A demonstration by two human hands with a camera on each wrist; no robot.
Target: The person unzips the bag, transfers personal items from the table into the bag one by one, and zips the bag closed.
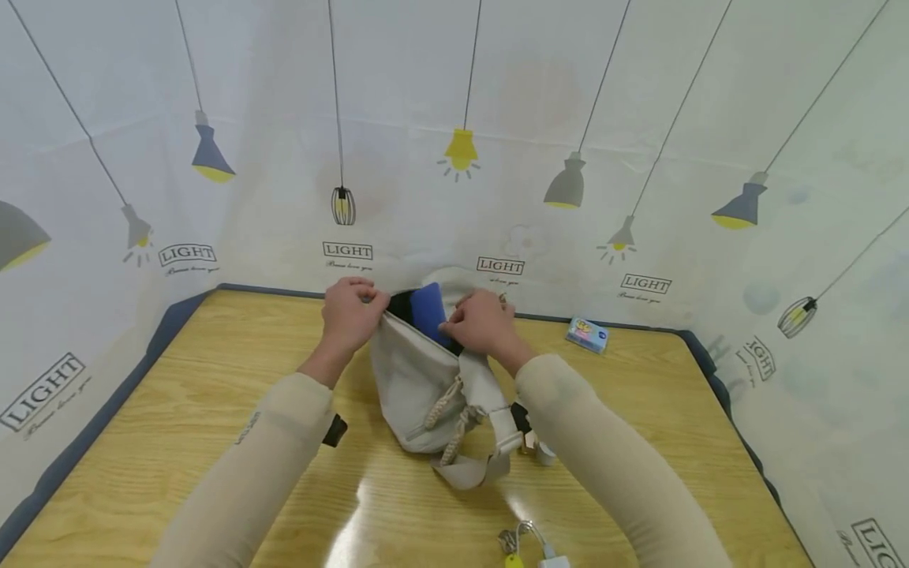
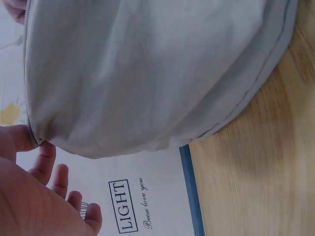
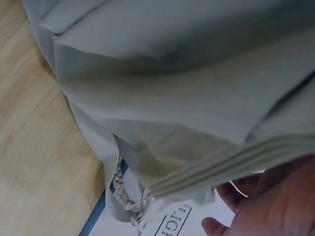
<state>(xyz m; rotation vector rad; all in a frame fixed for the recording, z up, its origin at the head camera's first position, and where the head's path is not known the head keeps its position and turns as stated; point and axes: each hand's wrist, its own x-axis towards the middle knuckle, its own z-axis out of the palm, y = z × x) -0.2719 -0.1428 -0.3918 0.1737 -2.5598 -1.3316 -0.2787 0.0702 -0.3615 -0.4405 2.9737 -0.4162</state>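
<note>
A light grey-beige fabric bag (image 1: 415, 383) leans on the table with its zipped opening facing up. My left hand (image 1: 351, 315) pinches the left corner of that opening; in the left wrist view, thumb and forefinger grip the fabric beside the zipper (image 2: 27, 73). A flat blue rectangular thing (image 1: 428, 312) sticks up out of the dark inside, its lower part hidden. At the opening's right side, my right hand (image 1: 483, 319) has its thumb and fingertips pinched at the blue thing's right edge. In the right wrist view that hand is partly behind the zipped edge (image 3: 221, 172).
Braided cords (image 1: 454, 418) and a strap (image 1: 472, 473) hang from the bag. A small blue box (image 1: 587, 334) lies at the back right. Near the front are a white plug with cable (image 1: 552, 560) and a yellow tag (image 1: 514, 561). A black object (image 1: 335, 431) lies beside the left forearm.
</note>
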